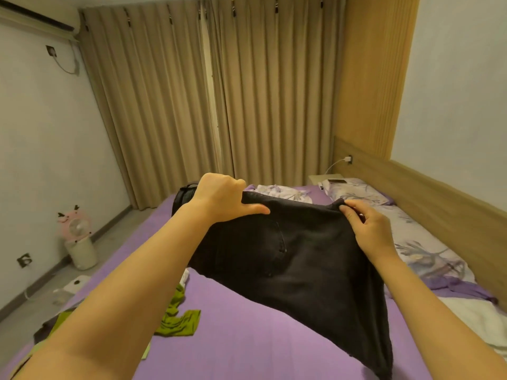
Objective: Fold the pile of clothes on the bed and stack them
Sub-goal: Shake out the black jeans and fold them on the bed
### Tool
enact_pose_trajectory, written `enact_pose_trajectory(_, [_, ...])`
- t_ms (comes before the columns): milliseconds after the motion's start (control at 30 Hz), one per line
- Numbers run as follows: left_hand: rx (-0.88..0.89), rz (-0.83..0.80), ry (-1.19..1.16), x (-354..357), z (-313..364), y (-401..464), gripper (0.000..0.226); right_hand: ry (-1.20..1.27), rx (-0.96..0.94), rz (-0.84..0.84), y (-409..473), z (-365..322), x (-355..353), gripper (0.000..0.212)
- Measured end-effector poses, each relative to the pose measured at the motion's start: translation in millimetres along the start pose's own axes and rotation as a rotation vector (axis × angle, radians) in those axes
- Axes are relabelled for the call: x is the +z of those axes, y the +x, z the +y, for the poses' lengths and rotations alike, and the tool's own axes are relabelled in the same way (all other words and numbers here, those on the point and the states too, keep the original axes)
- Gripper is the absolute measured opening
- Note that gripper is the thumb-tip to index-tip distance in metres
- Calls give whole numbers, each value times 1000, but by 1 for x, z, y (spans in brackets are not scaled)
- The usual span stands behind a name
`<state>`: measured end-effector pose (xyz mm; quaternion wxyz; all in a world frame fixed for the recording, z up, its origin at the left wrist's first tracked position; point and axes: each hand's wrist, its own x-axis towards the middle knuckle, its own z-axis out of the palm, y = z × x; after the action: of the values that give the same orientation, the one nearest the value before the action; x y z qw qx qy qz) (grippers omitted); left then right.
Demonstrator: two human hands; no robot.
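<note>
Up over the bed (247,338), the person is holding dark jeans (296,259) stretched out between both hands. The left hand (219,198) is gripping the far left corner of the waistband, its fingers curled over the top edge and the thumb lying along the near side of the cloth. The right hand (370,229) is pinching the far right corner, fingertips closed on the hem. A back pocket is showing on the jeans near the left side, and the cloth is hanging down toward the near right, its lowest end reaching the bottom of the view.

Below the left forearm, a green garment (178,322) is lying crumpled on the purple sheet, with a bit of white cloth just beside it. At the far edge of the bed a black bag (182,196) is sitting partly hidden behind the left hand. A flowered pillow (359,192) is lying along the right side by the headboard, a phone (338,181) resting just beyond it. Tan curtains (219,91) are covering the far wall, and a pink fan (75,229) is standing on the floor at the left.
</note>
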<state>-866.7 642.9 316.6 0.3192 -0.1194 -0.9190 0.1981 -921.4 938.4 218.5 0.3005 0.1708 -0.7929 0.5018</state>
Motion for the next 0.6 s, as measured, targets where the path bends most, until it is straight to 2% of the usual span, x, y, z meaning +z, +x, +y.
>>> enact_pose_trajectory(100, [-24, -33, -6, 21, 1, 8, 87, -56, -42, -48, 24, 4, -4, 24])
enact_pose_trajectory(267, [-72, -131, -24, 73, -18, -1, 85, -76, 18, -262, 52, 14, 36, 19])
enact_pose_trajectory(400, [-113, -297, -65, 140, -43, -31, 84, -92, 157, -469, 45, 44, 115, 16])
enact_pose_trajectory(600, [-101, -670, -115, 278, -70, -107, 77, -65, 480, -715, -24, 119, 277, 8])
